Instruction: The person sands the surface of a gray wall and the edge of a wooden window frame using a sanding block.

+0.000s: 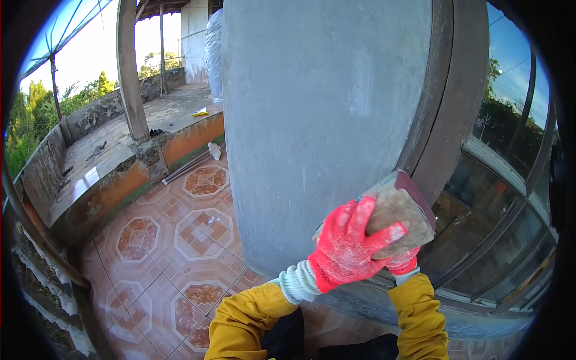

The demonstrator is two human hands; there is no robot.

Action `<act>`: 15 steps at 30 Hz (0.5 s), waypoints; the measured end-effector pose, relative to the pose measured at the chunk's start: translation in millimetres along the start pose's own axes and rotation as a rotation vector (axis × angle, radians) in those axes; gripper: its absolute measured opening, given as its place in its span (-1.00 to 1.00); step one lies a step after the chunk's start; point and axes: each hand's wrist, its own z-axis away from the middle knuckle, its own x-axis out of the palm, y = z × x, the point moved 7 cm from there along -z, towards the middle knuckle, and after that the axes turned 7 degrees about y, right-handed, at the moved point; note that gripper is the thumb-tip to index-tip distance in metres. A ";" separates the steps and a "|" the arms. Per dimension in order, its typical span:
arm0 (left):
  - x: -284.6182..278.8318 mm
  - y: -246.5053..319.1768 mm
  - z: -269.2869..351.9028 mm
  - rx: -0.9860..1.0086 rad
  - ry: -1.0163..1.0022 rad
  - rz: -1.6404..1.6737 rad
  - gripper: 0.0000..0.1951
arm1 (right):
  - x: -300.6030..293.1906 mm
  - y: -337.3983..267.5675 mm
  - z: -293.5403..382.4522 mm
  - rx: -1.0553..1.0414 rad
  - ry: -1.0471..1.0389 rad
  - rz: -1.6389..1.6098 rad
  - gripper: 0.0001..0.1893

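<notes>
My left hand [348, 245], in a dusty red-palmed work glove with a pale knit cuff, grips a worn brown block [398, 220]. Its thumb and fingers spread over the block's near face. Along the block's far edge runs a maroon sheet [415, 194] that looks like sandpaper. My right hand [403, 262], gloved alike, is under the block's lower side, mostly hidden; its fingers cannot be seen. The block is held against or close before a grey plastered wall [315, 126], near a brown wooden frame [443, 112]; contact is hidden. A pale scuffed patch [360, 92] marks the wall higher up.
Glazed window panes [477, 207] adjoin the frame on the right. Patterned tiles [166, 265] cover the floor. A low ledge [112, 189] with a post [132, 76] bounds the left side; thin rods [189, 165] lie along its foot. A plastic-wrapped bundle [215, 56] stands behind the wall.
</notes>
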 end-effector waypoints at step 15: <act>-45.6 -75.0 -33.8 -0.178 0.077 -0.262 -0.02 | 18.6 -69.0 -22.1 -0.113 -0.055 0.825 -0.42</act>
